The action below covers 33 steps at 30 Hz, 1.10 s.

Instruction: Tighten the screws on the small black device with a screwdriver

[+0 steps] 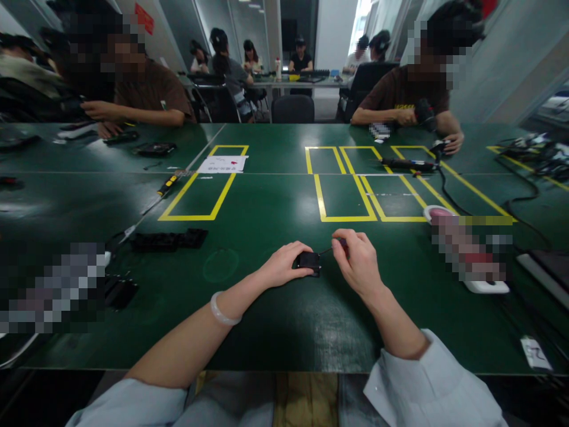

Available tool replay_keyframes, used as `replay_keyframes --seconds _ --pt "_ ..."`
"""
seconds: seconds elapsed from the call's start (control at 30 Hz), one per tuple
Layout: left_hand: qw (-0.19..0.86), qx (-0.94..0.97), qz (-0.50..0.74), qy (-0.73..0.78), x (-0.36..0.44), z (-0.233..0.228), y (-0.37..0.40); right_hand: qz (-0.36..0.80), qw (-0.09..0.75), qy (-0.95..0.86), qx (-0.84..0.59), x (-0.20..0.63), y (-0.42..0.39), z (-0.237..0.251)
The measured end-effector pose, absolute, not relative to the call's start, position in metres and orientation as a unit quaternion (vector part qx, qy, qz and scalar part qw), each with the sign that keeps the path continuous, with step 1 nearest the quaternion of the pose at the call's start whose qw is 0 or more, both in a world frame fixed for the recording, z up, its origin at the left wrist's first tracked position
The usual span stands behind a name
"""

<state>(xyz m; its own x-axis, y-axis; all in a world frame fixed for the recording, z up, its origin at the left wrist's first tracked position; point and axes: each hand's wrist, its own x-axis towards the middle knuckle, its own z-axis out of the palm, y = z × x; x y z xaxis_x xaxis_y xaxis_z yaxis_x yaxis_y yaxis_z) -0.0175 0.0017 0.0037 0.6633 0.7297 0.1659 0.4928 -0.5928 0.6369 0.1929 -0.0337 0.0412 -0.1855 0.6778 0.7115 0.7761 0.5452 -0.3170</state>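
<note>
Low centre of the frame: the left hand [281, 265] curls over a small black box [308, 261], fingers wrapped on its left side, pinning it to the green table [267, 332]. Just to the right, the right hand [358, 261] has its fingertips pressed together in a pinch on a thin black wire [326, 251] that runs from the box; something small and red shows at those fingertips, too small to make out. A pale bracelet [222, 311] sits on the left wrist.

Room around the hands is good: bare green surface on every side, and the near table edge runs along the bottom of the frame, well below them. Above, centre frame, yellow tape rectangles [347, 198] outline boxes on the table; nothing lies inside the nearest ones. A second yellow outline [200, 196] sits upper left of the hands, with a white paper [223, 164] at its far end.

At left, black parts [169, 239] lie near a cable. A screwdriver [168, 185] with a yellow-black handle rests beside the left outline. Far side, a person at upper left and another at upper right work with their own hands on the table.
</note>
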Motion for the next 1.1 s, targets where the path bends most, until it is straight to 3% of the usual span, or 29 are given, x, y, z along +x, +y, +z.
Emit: replay_keyframes --seconds 1.1 --pt "0.283 0.866 0.214 0.352 -0.0183 0.0027 0.0023 -0.069 0.424 -0.76 -0.488 0.1919 -0.0344 0.041"
